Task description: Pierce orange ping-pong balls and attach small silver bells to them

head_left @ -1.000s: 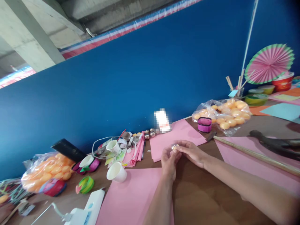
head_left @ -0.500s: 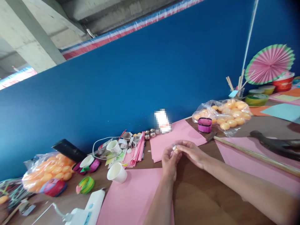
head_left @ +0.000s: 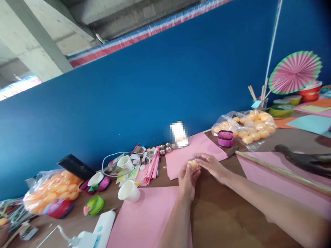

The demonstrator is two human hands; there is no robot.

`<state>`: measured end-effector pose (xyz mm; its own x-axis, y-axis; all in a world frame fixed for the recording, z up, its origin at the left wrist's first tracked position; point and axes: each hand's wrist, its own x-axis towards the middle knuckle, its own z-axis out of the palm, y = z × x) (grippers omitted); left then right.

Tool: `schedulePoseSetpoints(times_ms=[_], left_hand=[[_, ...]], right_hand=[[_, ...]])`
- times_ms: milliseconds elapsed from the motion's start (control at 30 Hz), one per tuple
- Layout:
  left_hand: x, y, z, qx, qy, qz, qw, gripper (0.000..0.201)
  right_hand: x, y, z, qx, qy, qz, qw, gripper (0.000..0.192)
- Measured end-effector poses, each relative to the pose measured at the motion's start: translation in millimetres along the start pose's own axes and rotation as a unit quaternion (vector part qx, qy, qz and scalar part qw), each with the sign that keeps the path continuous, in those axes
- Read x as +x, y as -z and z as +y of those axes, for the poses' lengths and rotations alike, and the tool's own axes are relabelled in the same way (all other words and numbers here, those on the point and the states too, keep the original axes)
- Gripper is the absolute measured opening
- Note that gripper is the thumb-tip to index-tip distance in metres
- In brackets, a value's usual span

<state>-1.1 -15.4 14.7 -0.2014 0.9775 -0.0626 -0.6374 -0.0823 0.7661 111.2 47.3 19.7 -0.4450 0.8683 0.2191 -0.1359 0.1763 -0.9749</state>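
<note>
**Both hands on one small orange ball**

Behind the brown table (head_left: 227,220) stood a blue wall (head_left: 160,86), and the bench in front of it was crowded with craft bits. Over the table, at the near edge of a pink sheet (head_left: 188,153), I held a small orange ball (head_left: 192,163) between both hands. My left hand (head_left: 187,179) pinched it from below with thumb and fingertips closed around it; my right hand (head_left: 213,167) had its fingertips pressed on it from the other side. Nearer me lay a second pink sheet (head_left: 147,220) under my left forearm. Left of that stood a white paper cup (head_left: 128,191) on its side. Beyond my right hand sat a pink tape roll (head_left: 225,138) just beside a clear bag of orange balls (head_left: 245,129). A long wooden stick (head_left: 281,174) ran across the table to my right.
</note>
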Motion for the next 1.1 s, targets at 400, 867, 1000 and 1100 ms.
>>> schedulePoseSetpoints(times_ms=[400, 867, 1000, 1100], left_hand=[[7.8, 7.6, -0.2, -0.095, 0.022, 0.071, 0.993, 0.020], [4.2, 3.2, -2.8, -0.011, -0.013, 0.035, 0.999, 0.035], [5.6, 4.8, -4.9, 0.003, -0.008, 0.037, 0.999, 0.033], [4.9, 4.3, -4.5, -0.004, -0.014, 0.034, 0.999, 0.035]], right_hand=[[8.2, 29.7, 22.4, -0.546, 0.187, 0.006, 0.816, 0.025], [6.8, 27.1, 15.3, -0.578, 0.131, 0.016, 0.805, 0.019], [5.4, 27.6, 14.9, -0.573, 0.132, 0.020, 0.809, 0.018], [4.2, 27.4, 14.0, -0.568, 0.127, 0.033, 0.813, 0.014]])
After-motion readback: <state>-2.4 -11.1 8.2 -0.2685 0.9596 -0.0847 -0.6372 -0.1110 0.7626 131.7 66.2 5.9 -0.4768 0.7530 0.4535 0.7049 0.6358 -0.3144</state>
